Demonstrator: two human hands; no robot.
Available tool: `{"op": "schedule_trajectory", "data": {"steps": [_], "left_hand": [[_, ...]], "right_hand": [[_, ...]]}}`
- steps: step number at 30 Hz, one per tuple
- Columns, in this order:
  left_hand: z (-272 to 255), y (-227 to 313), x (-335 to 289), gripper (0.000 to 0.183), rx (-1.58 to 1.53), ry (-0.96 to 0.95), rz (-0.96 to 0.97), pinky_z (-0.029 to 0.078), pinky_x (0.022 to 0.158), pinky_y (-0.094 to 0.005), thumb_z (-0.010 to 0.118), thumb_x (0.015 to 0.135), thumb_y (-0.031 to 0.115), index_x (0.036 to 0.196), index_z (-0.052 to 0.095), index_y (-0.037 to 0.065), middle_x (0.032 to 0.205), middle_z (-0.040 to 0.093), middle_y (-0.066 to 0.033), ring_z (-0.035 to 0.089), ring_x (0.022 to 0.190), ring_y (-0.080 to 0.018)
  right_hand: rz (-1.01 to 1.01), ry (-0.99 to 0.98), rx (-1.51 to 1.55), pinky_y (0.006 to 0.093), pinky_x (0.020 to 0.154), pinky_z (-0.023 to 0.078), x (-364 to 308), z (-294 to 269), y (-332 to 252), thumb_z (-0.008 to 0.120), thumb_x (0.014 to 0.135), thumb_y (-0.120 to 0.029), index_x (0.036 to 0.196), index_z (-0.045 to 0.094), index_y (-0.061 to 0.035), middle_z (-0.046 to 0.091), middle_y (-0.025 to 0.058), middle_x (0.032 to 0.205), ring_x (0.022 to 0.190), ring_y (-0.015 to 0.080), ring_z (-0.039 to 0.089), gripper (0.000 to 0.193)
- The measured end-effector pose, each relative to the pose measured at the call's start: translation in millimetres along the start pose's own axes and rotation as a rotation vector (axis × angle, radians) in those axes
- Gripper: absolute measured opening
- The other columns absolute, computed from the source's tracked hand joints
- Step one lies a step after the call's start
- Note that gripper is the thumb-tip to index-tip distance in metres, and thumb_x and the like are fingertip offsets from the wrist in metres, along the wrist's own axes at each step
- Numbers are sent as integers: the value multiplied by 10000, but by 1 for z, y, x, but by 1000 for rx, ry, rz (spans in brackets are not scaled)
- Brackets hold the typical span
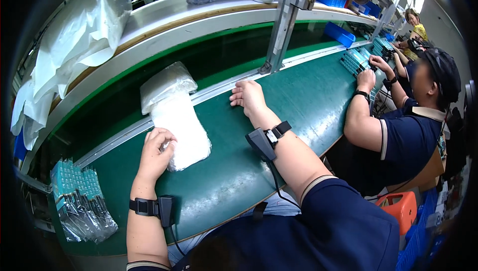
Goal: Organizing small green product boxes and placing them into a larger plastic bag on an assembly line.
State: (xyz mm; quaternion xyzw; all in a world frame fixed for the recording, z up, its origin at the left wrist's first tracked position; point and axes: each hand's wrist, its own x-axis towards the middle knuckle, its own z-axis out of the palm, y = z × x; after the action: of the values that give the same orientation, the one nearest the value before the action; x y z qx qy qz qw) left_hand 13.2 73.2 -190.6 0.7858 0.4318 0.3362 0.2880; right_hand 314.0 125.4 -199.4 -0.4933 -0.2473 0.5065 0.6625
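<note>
My left hand (157, 152) is at the left edge of a stack of thin white plastic bags (183, 131), its thumb and fingers pinched at that edge. The stack lies flat on the green work table, with its far end under a crinkled clear plastic bundle (168, 87). To the right of the stack, my right hand (249, 97) is raised over the table with its fingers loosely stretched and nothing between them. Both wrists wear black straps with small boxes and cables.
Bagged teal-and-black items (82, 201) lie at the left end of the green table (303, 106). A metal post (289, 22) rises at the far edge below a shelf. A co-worker (403, 116) handles teal pieces at right. An orange stool (400, 208) stands behind.
</note>
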Motion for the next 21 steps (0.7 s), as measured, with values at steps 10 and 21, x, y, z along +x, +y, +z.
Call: {"op": "schedule_trajectory", "data": {"steps": [10, 21], "left_hand": [[2, 6, 0, 68, 13, -14, -26, 419, 841, -319, 609, 799, 23, 867, 613, 30, 953, 562, -58, 500, 938, -228], [3, 8, 1, 74, 5, 3, -12, 418, 856, -323, 607, 798, 29, 872, 618, 26, 952, 562, -65, 504, 952, -239]], "right_hand": [[-30, -1, -89, 319, 491, 522, -7, -5, 0, 513, 924, -95, 958, 501, 31, 571, 133, 809, 591, 208, 597, 131], [-131, -33, -259, 288, 486, 507, 1, -1, 15, 519, 925, -113, 960, 526, 29, 576, 105, 767, 592, 178, 596, 147]]}}
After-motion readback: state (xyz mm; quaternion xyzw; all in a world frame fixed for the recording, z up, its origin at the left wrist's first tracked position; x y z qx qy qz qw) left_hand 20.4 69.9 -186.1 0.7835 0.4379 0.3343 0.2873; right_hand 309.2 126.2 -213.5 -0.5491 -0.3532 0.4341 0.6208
